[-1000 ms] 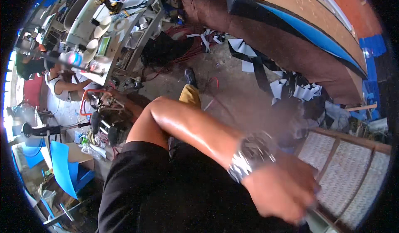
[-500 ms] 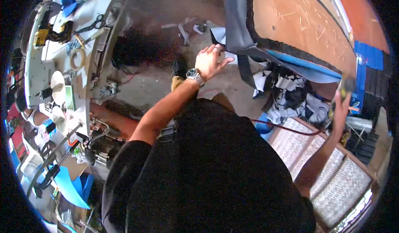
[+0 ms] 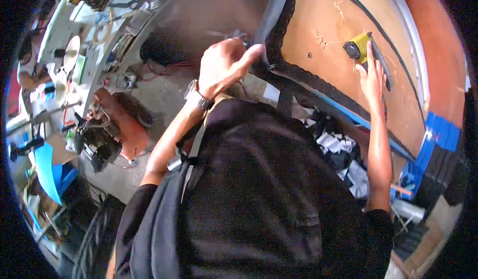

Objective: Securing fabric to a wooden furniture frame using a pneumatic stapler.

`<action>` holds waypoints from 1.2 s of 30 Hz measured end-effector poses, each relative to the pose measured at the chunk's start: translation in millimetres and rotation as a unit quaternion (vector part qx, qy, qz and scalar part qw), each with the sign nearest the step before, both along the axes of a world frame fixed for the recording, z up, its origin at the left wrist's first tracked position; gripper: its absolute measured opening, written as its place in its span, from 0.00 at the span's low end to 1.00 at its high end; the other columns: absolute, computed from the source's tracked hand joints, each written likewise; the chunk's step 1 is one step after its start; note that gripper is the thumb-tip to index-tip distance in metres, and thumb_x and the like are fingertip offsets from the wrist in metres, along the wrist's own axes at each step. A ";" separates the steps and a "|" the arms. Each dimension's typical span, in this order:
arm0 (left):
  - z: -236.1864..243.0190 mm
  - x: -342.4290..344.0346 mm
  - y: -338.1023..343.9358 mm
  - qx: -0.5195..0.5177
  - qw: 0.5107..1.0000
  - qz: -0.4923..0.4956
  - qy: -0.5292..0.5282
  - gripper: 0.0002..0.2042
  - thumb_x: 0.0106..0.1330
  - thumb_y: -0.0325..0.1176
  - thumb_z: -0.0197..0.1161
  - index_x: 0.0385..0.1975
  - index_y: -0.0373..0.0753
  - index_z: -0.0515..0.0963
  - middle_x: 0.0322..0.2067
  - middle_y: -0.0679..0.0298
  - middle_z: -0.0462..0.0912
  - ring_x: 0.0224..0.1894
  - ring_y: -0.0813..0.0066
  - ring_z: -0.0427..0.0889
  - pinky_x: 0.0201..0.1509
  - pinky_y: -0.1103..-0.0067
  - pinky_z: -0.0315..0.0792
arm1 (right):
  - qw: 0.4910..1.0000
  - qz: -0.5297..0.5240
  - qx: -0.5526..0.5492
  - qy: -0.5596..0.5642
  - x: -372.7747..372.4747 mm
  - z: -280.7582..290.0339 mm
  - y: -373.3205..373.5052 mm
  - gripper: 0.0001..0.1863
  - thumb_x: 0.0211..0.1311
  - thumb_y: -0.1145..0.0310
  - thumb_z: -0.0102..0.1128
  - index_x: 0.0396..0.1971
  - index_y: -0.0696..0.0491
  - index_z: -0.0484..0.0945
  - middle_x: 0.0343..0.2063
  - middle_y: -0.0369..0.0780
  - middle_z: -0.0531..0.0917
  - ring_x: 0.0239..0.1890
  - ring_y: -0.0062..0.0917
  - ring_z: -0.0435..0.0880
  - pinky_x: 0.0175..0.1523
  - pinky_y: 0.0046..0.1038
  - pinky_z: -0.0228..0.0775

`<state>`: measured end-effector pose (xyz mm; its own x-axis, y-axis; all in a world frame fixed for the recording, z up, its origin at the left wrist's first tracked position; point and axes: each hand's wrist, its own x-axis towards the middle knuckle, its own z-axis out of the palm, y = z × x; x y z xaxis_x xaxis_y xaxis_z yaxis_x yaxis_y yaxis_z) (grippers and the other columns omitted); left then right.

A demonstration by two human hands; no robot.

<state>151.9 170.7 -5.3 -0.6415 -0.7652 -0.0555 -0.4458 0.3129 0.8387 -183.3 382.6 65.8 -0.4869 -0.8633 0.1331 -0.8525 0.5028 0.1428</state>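
Observation:
My left hand (image 3: 224,67) is raised beside the corner of an upholstered wooden panel (image 3: 298,37). Its thumb sticks out beside the panel's dark grey covering (image 3: 274,12); the bent fingers are partly blurred, with nothing visible in them. Across the bare wood, my right hand (image 3: 372,80) stretches its fingers along a yellow-and-black tool (image 3: 356,49), apparently a staple gun. The tool lies against the panel, with a long black part beside the fingers. Its handle is hidden.
Frayed tan threads (image 3: 320,39) dot the wood. Below the panel lies a heap of fabric scraps (image 3: 343,147). An orange compressor tank (image 3: 124,129) stands at left, near a white workbench (image 3: 107,52) with tools. Blue padding (image 3: 440,132) is at right.
My right hand has moved up and inward from the panel's lower right edge, bringing the tool onto the wood. My left hand has shifted left, and the view has turned.

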 end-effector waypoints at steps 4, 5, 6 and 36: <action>23.3 -30.7 10.2 -0.136 0.987 -0.010 -0.090 0.26 0.56 0.58 0.58 0.19 0.36 0.76 0.19 0.51 0.78 0.26 0.51 0.80 0.31 0.63 0.73 | 0.997 0.043 -0.052 -0.048 -4.9 -13.5 7.6 0.42 0.56 0.62 0.64 0.68 0.36 0.51 0.35 0.47 0.75 0.40 0.43 0.75 0.45 0.42 0.67; 23.7 -35.3 10.0 -0.158 0.983 -0.007 -0.096 0.22 0.58 0.54 0.58 0.22 0.36 0.77 0.20 0.51 0.79 0.27 0.51 0.80 0.32 0.64 0.74 | 0.995 0.052 -0.068 -0.058 -6.4 -16.7 8.1 0.42 0.56 0.62 0.64 0.68 0.36 0.52 0.34 0.48 0.75 0.39 0.44 0.75 0.44 0.42 0.67; 22.9 -38.2 9.0 -0.180 0.981 -0.021 -0.068 0.18 0.61 0.47 0.57 0.22 0.36 0.77 0.20 0.50 0.78 0.26 0.50 0.80 0.31 0.62 0.72 | 0.994 0.048 -0.073 -0.058 -7.5 -19.4 8.5 0.41 0.56 0.62 0.64 0.68 0.36 0.52 0.34 0.49 0.75 0.38 0.45 0.75 0.44 0.43 0.67; -2.6 -43.7 -25.7 0.067 0.946 -0.266 0.173 0.09 0.55 0.37 0.59 0.19 0.38 0.75 0.17 0.52 0.77 0.22 0.51 0.79 0.28 0.62 0.73 | 0.946 -0.157 -0.024 -0.283 -41.2 -20.5 -358.9 0.25 0.52 0.44 0.64 0.13 0.51 0.72 0.12 0.29 0.69 0.13 0.14 0.63 0.17 0.22 0.52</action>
